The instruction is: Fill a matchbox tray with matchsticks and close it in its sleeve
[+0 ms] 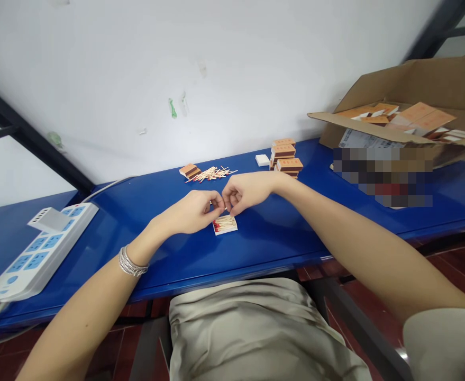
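My left hand and my right hand meet fingertip to fingertip over the front part of the table. Both are closed in a pinch. A tiny pale bit shows between the fingertips, perhaps the end of a matchstick, but most of it is hidden. Right below them lies a white matchbox tray filled with matchsticks, their red heads towards the left. Beyond my hands is a loose pile of matchsticks, with brown-orange matchboxes at its left end.
Stacked matchboxes stand at the back, beside a small white box. An open cardboard carton of matchboxes is at the right. A white power strip lies left on the blue table. A wall rises behind.
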`<state>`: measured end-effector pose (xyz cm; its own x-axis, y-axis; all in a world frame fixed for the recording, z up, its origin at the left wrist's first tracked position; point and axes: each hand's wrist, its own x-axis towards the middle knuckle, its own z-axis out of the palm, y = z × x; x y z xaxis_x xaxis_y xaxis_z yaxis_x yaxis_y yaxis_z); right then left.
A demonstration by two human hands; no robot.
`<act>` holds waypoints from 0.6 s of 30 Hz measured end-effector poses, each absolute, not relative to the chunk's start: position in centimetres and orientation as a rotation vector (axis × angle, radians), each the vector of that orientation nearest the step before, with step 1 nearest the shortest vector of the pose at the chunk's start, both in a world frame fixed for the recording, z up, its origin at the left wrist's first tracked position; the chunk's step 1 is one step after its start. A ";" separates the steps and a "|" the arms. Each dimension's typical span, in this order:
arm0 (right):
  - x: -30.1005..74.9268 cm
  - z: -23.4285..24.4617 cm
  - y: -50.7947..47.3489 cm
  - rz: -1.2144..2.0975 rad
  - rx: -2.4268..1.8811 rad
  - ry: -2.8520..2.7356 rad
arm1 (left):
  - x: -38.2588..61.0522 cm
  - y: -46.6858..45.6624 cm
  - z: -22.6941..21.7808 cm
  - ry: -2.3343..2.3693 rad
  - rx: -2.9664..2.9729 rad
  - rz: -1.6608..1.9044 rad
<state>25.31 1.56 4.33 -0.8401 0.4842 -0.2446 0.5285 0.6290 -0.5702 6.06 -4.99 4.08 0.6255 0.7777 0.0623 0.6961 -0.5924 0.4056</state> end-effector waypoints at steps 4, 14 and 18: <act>26.0 4.5 2.2 -0.939 0.961 2.827 | 6.6 -5.2 3.4 1.142 2.513 0.288; 25.9 4.5 2.3 -0.881 0.917 2.875 | 6.3 -5.3 3.9 1.103 2.637 0.324; 25.9 4.3 2.4 -0.909 0.917 2.864 | 6.2 -5.1 3.6 1.072 2.705 0.310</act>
<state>25.93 2.43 4.31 -0.8297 0.5320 -0.1690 0.5321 0.6624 -0.5273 6.22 -5.07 3.58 0.7126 0.6920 0.1156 0.6466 -0.7118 0.2745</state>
